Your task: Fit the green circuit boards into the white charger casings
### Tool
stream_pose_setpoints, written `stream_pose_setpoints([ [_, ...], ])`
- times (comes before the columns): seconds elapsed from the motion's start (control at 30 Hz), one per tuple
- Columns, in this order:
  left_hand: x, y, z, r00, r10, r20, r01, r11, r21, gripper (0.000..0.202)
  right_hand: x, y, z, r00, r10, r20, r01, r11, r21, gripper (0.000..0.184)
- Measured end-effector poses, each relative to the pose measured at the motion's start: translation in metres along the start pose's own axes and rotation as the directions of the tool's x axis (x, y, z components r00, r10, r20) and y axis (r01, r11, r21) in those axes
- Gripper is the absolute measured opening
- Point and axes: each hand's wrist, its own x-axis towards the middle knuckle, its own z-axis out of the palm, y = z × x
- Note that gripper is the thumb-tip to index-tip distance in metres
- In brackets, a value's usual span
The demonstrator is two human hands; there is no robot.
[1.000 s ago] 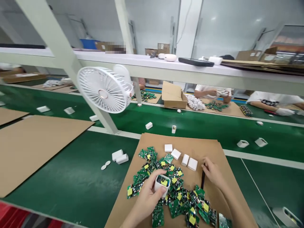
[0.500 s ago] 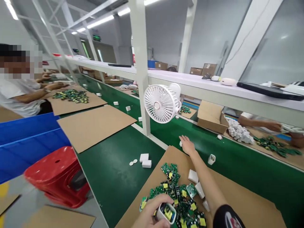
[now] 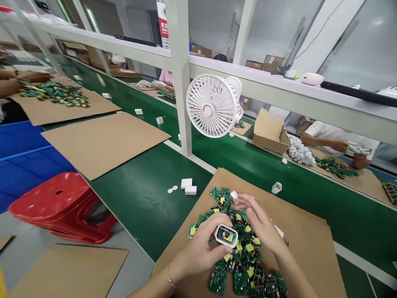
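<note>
My left hand [image 3: 207, 242] is closed around a white plastic charger housing [image 3: 226, 236], its open end turned toward me. Inside it a circuit board with a yellow part shows. My right hand [image 3: 262, 221] is over the right side of a pile of green circuit boards [image 3: 238, 252], fingers bent forward. At its fingertips is a small white plastic housing [image 3: 233, 195], apparently pinched; the thumb's contact is hidden. Another white housing [image 3: 279, 231] lies partly hidden behind the right wrist. The boards rest on a cardboard sheet [image 3: 307, 236].
Two white housings [image 3: 190, 190] and two white discs [image 3: 172, 189] lie on the green table at left. One housing [image 3: 276, 188] stands on the green belt. A white fan [image 3: 212, 106] hangs from the post. A red stool [image 3: 56, 203] stands at left; co-workers' hands are beyond.
My right hand has come back from the belt to the pile, with a small white housing at its fingertips. My left hand still holds its housing. The view has tilted down.
</note>
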Motion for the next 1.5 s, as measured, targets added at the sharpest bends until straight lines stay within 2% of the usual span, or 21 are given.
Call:
stream_pose_setpoints([
  [0.07,-0.003,0.001,0.008,0.993,0.093,0.071,-0.094,0.995,0.019,0.032,-0.038,-0.024,0.014,0.995,0.022,-0.095,0.018,0.914,0.405,0.05],
  [0.13,-0.009,0.001,0.016,0.973,0.15,0.173,-0.16,0.986,0.044,0.028,-0.07,-0.039,0.037,0.977,0.124,-0.172,0.0,0.81,0.586,0.047],
  [0.2,-0.018,-0.001,0.023,0.961,0.136,0.239,-0.159,0.984,0.08,0.031,-0.093,-0.042,0.063,0.936,0.239,-0.259,-0.023,0.774,0.633,0.041],
  [0.3,-0.034,-0.002,0.026,0.944,0.022,0.328,-0.071,0.988,0.14,0.04,-0.119,-0.036,0.096,0.865,0.346,-0.363,-0.039,0.768,0.639,0.043],
  [0.37,-0.044,-0.002,0.026,0.902,-0.058,0.428,-0.014,0.987,0.162,0.043,-0.133,-0.032,0.106,0.867,0.372,-0.333,-0.088,0.771,0.631,0.049],
  [0.47,-0.06,-0.006,0.028,0.844,-0.121,0.523,0.023,0.981,0.191,0.042,-0.151,-0.035,0.108,0.914,0.341,-0.218,-0.151,0.787,0.598,0.051],
  [0.57,-0.074,-0.013,0.036,0.837,-0.122,0.534,0.014,0.979,0.201,0.039,-0.162,-0.042,0.111,0.917,0.346,-0.198,-0.159,0.773,0.614,0.041],
  [0.67,-0.083,-0.016,0.047,0.851,-0.128,0.509,0.038,0.983,0.182,0.039,-0.166,-0.047,0.12,0.872,0.429,-0.236,-0.157,0.701,0.696,0.03],
  [0.77,-0.084,-0.014,0.055,0.869,-0.168,0.466,0.104,0.982,0.161,0.041,-0.165,-0.046,0.127,0.844,0.487,-0.225,-0.141,0.605,0.783,0.028],
  [0.9,-0.08,-0.017,0.061,0.868,-0.251,0.428,0.192,0.965,0.178,0.039,-0.156,-0.041,0.127,0.822,0.529,-0.209,-0.126,0.529,0.839,0.043],
  [0.97,-0.076,-0.021,0.062,0.877,-0.241,0.415,0.166,0.963,0.211,0.033,-0.149,-0.039,0.125,0.806,0.547,-0.227,-0.123,0.53,0.839,0.05],
  [1.03,-0.073,-0.026,0.063,0.905,-0.187,0.383,0.098,0.966,0.24,0.05,-0.145,-0.038,0.118,0.804,0.548,-0.23,-0.138,0.548,0.825,0.053],
  [1.1,-0.071,-0.028,0.062,0.932,-0.142,0.335,0.051,0.963,0.266,0.063,-0.145,-0.034,0.104,0.825,0.521,-0.219,-0.165,0.592,0.789,0.051],
  [1.17,-0.07,-0.028,0.061,0.951,-0.144,0.274,0.06,0.954,0.292,0.051,-0.149,-0.025,0.082,0.831,0.507,-0.228,-0.202,0.657,0.726,0.046],
  [1.2,-0.069,-0.027,0.061,0.959,-0.148,0.242,0.071,0.951,0.3,0.042,-0.152,-0.019,0.07,0.818,0.517,-0.251,-0.224,0.689,0.689,0.042],
  [1.3,-0.063,-0.022,0.06,0.98,-0.073,0.185,0.011,0.948,0.317,0.033,-0.158,-0.009,0.037,0.72,0.582,-0.378,-0.29,0.747,0.598,0.033],
  [1.33,-0.061,-0.021,0.06,0.981,-0.016,0.192,-0.048,0.944,0.327,0.033,-0.158,-0.01,0.031,0.722,0.56,-0.406,-0.287,0.777,0.561,0.029],
  [1.4,-0.056,-0.02,0.06,0.969,0.094,0.229,-0.171,0.922,0.346,0.041,-0.154,-0.017,0.03,0.807,0.436,-0.399,-0.235,0.856,0.46,0.018],
  [1.47,-0.054,-0.022,0.059,0.954,0.168,0.248,-0.253,0.896,0.366,0.053,-0.147,-0.027,0.041,0.878,0.324,-0.352,-0.175,0.903,0.393,0.01],
  [1.5,-0.055,-0.024,0.057,0.948,0.186,0.26,-0.277,0.883,0.378,0.057,-0.144,-0.032,0.05,0.887,0.316,-0.337,-0.171,0.902,0.395,0.009],
])
